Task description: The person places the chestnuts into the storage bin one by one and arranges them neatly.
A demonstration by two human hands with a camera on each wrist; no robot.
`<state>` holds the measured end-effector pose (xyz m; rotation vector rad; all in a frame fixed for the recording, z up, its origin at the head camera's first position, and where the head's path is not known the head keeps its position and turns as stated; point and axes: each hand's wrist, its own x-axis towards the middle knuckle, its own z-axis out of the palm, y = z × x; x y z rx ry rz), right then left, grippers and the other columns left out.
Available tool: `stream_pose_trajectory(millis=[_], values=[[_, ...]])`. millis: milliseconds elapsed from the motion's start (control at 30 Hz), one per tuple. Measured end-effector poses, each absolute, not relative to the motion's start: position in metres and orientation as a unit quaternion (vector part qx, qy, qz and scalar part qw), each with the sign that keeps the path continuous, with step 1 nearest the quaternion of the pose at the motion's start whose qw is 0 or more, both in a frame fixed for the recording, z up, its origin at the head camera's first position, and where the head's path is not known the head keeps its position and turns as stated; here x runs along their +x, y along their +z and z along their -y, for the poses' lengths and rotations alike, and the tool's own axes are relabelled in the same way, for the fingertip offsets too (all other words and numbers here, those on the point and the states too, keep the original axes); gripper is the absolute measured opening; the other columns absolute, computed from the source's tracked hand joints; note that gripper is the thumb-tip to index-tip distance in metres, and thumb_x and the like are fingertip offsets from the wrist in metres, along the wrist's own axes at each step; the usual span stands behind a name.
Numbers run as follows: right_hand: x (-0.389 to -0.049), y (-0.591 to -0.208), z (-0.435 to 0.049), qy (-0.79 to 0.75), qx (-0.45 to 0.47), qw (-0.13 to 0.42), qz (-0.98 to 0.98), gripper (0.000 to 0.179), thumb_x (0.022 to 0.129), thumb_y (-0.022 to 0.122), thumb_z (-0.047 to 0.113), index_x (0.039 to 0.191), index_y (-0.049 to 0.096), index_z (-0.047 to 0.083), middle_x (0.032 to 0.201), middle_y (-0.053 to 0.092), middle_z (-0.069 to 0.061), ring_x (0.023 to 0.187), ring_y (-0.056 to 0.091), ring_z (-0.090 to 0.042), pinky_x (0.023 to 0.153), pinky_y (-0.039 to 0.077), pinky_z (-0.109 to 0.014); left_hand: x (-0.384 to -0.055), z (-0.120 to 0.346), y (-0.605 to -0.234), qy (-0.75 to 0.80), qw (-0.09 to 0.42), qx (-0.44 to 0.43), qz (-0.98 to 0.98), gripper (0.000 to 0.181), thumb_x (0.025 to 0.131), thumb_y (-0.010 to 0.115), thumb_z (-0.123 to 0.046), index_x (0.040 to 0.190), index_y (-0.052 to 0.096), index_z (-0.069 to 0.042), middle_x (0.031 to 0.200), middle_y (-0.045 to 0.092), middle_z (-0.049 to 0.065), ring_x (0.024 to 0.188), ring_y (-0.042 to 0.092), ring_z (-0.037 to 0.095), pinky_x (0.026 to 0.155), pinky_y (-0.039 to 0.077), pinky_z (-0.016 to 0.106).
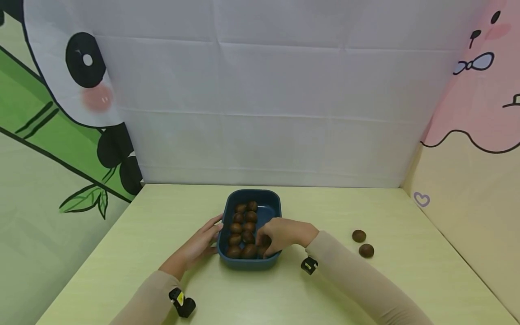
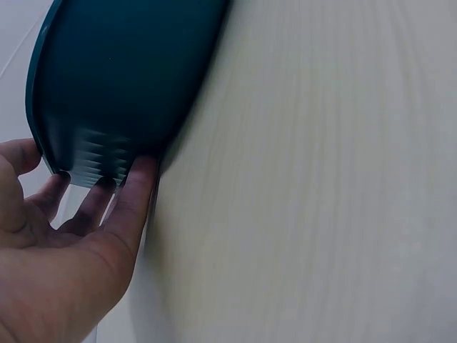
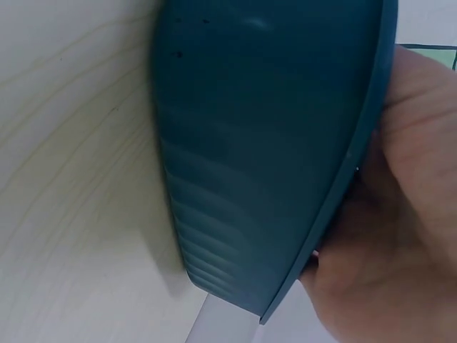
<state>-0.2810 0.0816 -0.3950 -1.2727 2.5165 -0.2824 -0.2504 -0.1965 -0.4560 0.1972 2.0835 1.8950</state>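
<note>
A dark blue plastic bin [image 1: 251, 265] stands on the table with several brown chestnuts [image 1: 249, 227] in rows along its left side. From outside, my left hand [image 1: 199, 246] steadies the bin's left wall, its fingers fairly straight against it; the left wrist view shows the fingertips [image 2: 143, 168] on the ribbed wall. My right hand [image 1: 280, 234] reaches over the right rim and pinches a chestnut [image 1: 265, 241] low in the near right corner. In the right wrist view the bin's wall [image 3: 257, 157] hides its fingertips and the chestnut.
Two more chestnuts, one farther [image 1: 359, 235] and one nearer [image 1: 366, 250], lie on the pale wood-grain table [image 1: 317, 298] right of the bin. A white sheet [image 1: 276, 113] hangs behind the table. Cartoon-printed walls flank both sides.
</note>
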Motion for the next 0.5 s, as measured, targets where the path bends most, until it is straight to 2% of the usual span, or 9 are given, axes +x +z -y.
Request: stream_pose_trajectory(millis=[267,500], values=[[-0.282,-0.391,-0.091,-0.16,-0.459,0.149,-0.861,0.025,0.087,0.081,0.022,0.11,0.072,0.014,0.104,0.07,0.007,0.095,0.064,-0.005,0.083,0.05,-0.02,-0.247,0.197,-0.451,0.66,0.162,0.076,-0.729,0.061,0.11,0.039,-0.041,0.162,0.017,-0.017,0.151,0.042,0.024,0.139,0.04,0.038,0.105,0.042,0.054],[-0.281,-0.38,-0.105,-0.183,-0.472,0.113,-0.855,0.027,0.09,0.078,0.018,0.116,0.071,0.011,0.113,0.07,0.001,0.109,0.064,-0.015,0.093,0.051,-0.031,-0.246,0.198,-0.451,0.662,0.162,0.081,-0.728,0.062,0.109,0.039,-0.042,0.162,0.016,-0.016,0.151,0.041,0.026,0.139,0.039,0.04,0.105,0.042,0.054]])
